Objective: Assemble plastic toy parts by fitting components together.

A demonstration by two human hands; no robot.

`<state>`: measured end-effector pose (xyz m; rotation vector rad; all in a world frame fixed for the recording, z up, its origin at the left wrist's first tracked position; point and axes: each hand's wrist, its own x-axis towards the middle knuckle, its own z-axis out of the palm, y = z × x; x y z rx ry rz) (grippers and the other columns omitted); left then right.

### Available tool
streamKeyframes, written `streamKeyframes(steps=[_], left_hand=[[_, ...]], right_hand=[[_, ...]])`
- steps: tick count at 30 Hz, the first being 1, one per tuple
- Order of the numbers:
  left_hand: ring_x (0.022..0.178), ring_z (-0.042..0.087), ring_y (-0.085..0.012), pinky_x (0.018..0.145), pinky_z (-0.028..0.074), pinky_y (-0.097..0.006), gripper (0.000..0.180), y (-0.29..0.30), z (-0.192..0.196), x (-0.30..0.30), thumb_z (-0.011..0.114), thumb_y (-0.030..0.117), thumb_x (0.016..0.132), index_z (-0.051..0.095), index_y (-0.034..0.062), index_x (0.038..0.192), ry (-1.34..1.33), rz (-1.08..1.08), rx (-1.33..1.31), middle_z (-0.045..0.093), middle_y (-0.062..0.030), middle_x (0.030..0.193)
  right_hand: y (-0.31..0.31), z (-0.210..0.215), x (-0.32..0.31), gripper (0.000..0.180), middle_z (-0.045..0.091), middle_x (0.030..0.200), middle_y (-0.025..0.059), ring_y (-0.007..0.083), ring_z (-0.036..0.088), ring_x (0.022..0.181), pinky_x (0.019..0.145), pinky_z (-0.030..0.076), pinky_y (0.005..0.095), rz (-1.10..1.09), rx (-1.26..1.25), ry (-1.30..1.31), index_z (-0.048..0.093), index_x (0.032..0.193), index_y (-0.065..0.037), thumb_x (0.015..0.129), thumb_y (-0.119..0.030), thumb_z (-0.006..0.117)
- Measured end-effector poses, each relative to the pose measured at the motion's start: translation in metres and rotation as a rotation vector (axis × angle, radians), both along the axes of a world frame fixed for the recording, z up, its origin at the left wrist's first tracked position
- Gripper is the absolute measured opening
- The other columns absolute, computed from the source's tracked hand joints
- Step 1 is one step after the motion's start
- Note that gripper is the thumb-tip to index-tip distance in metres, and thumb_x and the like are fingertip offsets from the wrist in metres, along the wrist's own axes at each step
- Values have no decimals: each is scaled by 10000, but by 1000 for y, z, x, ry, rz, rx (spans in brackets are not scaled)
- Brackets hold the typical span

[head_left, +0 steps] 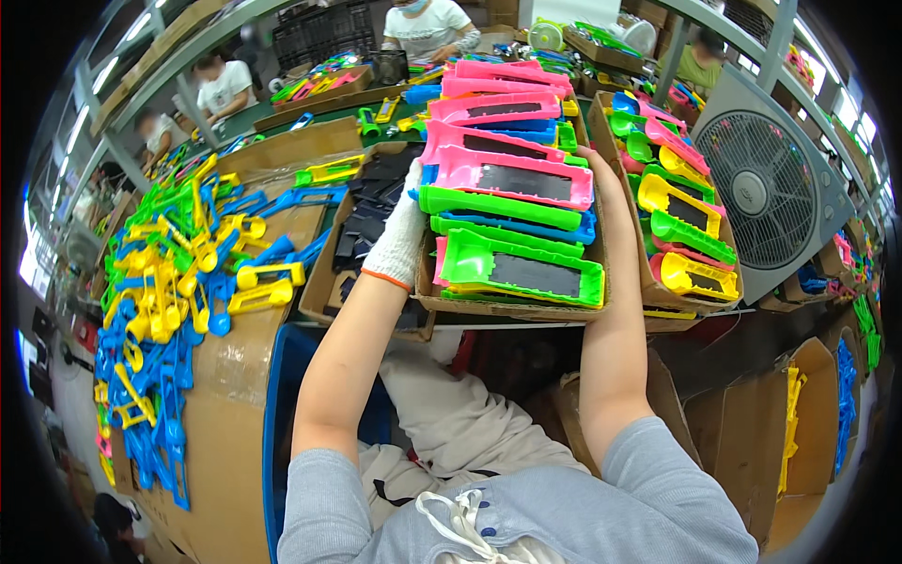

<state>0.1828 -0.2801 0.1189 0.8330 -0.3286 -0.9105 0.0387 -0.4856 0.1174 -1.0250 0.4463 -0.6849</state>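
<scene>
Cardboard box: held between both hands, piled with plastic frames.
Gloved left hand: clasping its left side.
Right hand: clasping its right.
Pile: I'd keep it level; pieces could slide.

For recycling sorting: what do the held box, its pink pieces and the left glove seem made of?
Box: likely matte cardboard, brown with papery edges. Pink pieces: probably moulded plastic, slightly glossy, evenly coloured. Glove: apparently knitted yarn, matte, textured; cotton or synthetic unclear.
</scene>
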Motion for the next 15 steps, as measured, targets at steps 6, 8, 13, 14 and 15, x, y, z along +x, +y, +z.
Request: streamKeyframes(steps=[6,8,13,14,15], left_hand=[[1047,558,-222,913,447,-355,564,-41,-12,17,382,533,918,467,102,1272,9,-41,117,555,-85,1206],[1045,558,-222,914,447,-355,561,-49,-15,18,381,530,920,470,101,1269,13,-54,144,555,-86,1204],[1041,559,-224,915,445,-356,551,-42,-23,24,378,524,922,476,100,1261,31,-37,196,557,-90,1200],[1040,559,-225,915,445,-356,550,-41,-23,23,377,523,923,477,100,1259,32,-38,202,557,-91,1200],[1039,559,-225,915,445,-356,548,-41,-24,23,377,521,924,479,99,1258,33,-37,207,557,-92,1199]], right_hand=[[-20,-17,10,405,617,1015,78,180,557,928,835,406,289,-216,-118,88,623,1038,-57,754,-344,659],[-51,-40,16,391,612,1034,77,186,548,947,848,395,285,-167,-59,81,629,1020,-57,757,-345,656],[-56,-55,27,445,587,1110,106,201,537,999,876,399,310,-393,-196,200,583,1123,-29,812,-346,604],[-59,-60,27,456,584,1120,112,199,537,1007,880,402,315,-517,-281,239,569,1152,-24,829,-346,588],[-68,-71,23,456,584,1120,112,199,537,1007,880,402,315,-517,-284,240,569,1152,-24,829,-346,588]])
